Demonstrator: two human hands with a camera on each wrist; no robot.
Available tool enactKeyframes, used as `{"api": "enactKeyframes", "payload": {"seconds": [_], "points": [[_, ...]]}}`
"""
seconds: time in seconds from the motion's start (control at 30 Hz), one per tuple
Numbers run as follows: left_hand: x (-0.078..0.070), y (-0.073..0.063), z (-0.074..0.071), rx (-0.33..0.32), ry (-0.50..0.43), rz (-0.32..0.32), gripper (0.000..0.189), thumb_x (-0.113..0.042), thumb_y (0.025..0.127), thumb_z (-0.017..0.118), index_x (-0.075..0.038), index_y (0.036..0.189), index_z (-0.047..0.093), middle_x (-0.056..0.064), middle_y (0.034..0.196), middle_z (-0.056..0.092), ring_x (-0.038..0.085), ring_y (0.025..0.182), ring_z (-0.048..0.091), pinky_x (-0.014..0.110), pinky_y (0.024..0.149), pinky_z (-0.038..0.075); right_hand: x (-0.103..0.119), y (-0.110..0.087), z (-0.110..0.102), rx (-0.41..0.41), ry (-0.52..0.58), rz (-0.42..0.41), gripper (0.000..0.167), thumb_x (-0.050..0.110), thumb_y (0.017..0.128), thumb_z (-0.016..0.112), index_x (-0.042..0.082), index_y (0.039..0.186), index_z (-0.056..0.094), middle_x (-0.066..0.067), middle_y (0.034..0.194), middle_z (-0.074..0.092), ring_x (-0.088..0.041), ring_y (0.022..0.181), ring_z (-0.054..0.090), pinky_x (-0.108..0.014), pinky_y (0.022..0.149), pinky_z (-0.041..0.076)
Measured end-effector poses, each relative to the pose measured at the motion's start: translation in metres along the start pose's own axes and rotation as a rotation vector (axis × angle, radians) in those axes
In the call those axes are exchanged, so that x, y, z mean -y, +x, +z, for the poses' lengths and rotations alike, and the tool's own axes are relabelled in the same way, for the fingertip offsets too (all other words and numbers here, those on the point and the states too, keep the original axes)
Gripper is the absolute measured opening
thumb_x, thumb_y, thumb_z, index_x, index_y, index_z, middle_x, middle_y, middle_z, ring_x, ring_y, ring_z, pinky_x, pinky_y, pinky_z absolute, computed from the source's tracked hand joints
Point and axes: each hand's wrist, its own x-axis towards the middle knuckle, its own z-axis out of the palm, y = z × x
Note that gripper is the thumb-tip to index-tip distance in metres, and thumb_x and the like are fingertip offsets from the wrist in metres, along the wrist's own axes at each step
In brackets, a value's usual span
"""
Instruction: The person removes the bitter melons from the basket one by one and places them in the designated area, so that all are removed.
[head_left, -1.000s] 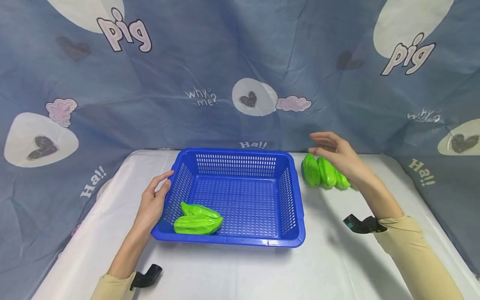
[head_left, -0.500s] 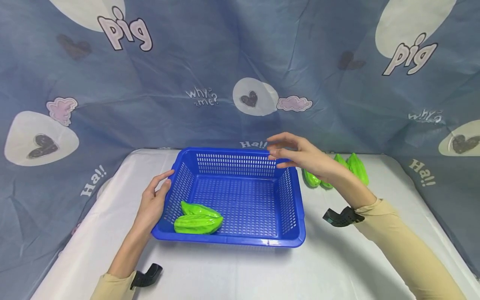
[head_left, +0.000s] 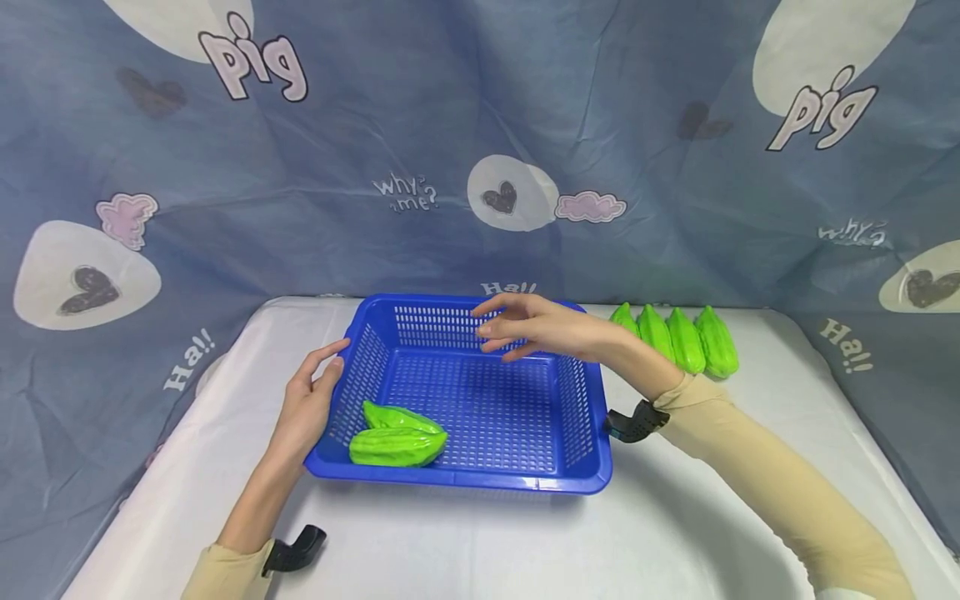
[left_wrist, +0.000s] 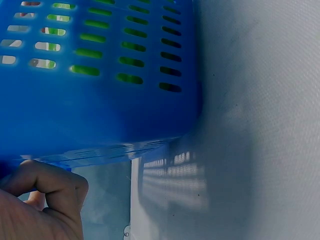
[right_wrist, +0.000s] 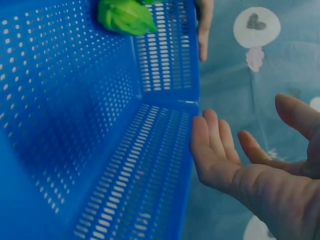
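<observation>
A blue plastic basket (head_left: 480, 479) with slotted walls stands on the white table. Two glossy green ridged fruits, shaped like star fruit, lie in its near left corner; the front green fruit (head_left: 397, 447) covers part of the other. My left hand (head_left: 303, 408) grips the basket's left rim, its bent fingers at the edge in the left wrist view. Above the far right part of the basket, my right hand (head_left: 540, 327) hangs with loosely bent, spread fingers and nothing in them. In the right wrist view, its fingertips overlap the basket's rim.
Several more of these green fruits (head_left: 686, 342) stand in a row at the back right of the table, partly behind the right forearm. A blue patterned cloth (head_left: 480, 242) rises behind the table (head_left: 420, 542). Black cameras sit on both wrists.
My right hand has moved left, from over the row of green fruits to over the basket, staying without anything in it. The left hand and the basket have stayed in place.
</observation>
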Motion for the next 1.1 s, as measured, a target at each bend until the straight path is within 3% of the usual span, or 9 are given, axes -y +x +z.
{"api": "enactKeyframes", "payload": {"seconds": [0.37, 1.1], "points": [[-0.001, 0.0, 0.0, -0.007, -0.002, -0.002, 0.053, -0.048, 0.117, 0.038, -0.031, 0.166, 0.041, 0.026, 0.15, 0.062, -0.002, 0.094, 0.071, 0.024, 0.08, 0.059, -0.004, 0.026, 0.027, 0.147, 0.053, 0.06, 0.05, 0.025, 0.11, 0.06, 0.008, 0.156, 0.049, -0.017, 0.159, 0.055, -0.041, 0.145, 0.059, -0.058, 0.115, 0.052], [-0.001, 0.0, 0.002, -0.015, 0.014, -0.007, 0.052, -0.047, 0.117, 0.038, -0.031, 0.166, 0.04, 0.025, 0.15, 0.062, -0.001, 0.096, 0.069, 0.023, 0.08, 0.058, -0.007, 0.067, 0.083, 0.297, -0.102, 0.08, 0.056, 0.029, 0.109, 0.063, 0.002, 0.156, 0.051, -0.012, 0.154, 0.062, -0.036, 0.141, 0.061, -0.048, 0.106, 0.06]]}}
